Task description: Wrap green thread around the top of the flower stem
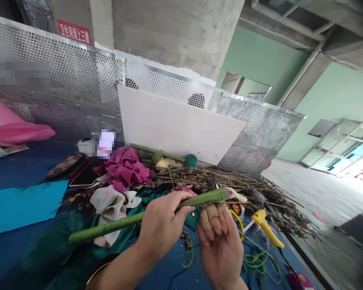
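A long stick wrapped in green yarn [109,228] slants up across the view from lower left to centre right. My left hand [161,225] is closed around it, thumb and fingers near its thicker upper part. A pale loop [237,195] sticks out at the stick's upper end, beside a bit of pink. Just under that end is my right hand [220,245], palm turned up and fingers curled in. Tan coverings show on some of its fingers. Whatever those fingers may grip is hidden. Dark green fabric [53,245] lies at the stick's lower end.
A yellow glue gun [268,229] and tangled green yarn [261,264] lie at right. Dried branches [278,201], a magenta cloth [128,169], a white cloth [109,203] and a teal yarn ball [190,160] spread behind my hands. A perforated metal panel [260,133] borders the blue table [6,257].
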Demonstrator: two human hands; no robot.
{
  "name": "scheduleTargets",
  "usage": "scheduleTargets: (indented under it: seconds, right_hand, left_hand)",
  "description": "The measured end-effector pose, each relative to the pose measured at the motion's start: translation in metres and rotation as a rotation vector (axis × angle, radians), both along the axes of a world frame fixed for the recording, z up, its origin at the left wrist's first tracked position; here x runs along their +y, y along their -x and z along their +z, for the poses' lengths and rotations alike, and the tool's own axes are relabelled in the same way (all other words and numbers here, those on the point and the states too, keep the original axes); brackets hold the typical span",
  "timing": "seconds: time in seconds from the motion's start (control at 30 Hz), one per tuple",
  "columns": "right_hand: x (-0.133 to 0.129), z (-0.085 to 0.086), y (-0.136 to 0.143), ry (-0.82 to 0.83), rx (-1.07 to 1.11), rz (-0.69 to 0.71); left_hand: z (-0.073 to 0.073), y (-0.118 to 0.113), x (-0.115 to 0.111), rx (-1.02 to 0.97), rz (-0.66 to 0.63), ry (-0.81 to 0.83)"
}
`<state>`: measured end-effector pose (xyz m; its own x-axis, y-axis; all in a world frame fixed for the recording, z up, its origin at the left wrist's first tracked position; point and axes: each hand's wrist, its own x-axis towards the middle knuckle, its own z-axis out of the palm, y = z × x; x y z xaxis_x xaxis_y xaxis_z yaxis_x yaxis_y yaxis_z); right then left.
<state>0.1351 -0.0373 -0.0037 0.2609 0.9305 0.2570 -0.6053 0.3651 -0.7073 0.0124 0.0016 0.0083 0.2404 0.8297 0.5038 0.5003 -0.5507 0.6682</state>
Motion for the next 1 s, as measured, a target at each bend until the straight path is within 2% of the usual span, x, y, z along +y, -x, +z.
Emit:
scheduleTargets:
  seconds: [0.1, 0.23, 0.47, 0.63, 0.8, 1.0]
  right_hand:
    - [0.009, -0.002, -0.008, 0.121, 0.206, 0.143]
    - [0.026, -0.014, -0.016, 0.248, 0.413, 0.383]
    - [0.046, -0.017, -0.027, 0.368, 0.445, 0.437]
    - [0.048, -0.021, -0.025, 0.458, 0.384, 0.443]
    - [0.05, -0.032, -0.02, 0.525, 0.223, 0.472]
    - [0.06, -0.023, -0.035, 0.491, -0.075, 0.512]
  left_hand:
    - [0.008, 0.003, -0.002, -0.022, -0.044, 0.146]
    - [0.013, 0.005, -0.004, 0.023, -0.104, 0.303]
    - [0.013, 0.006, 0.0, 0.023, -0.101, 0.346]
    - [0.008, 0.003, 0.001, 0.062, -0.078, 0.368]
    - [0.005, 0.002, 0.001, 0.057, -0.118, 0.39]
    - [0.009, 0.002, -0.002, 0.136, -0.189, 0.419]
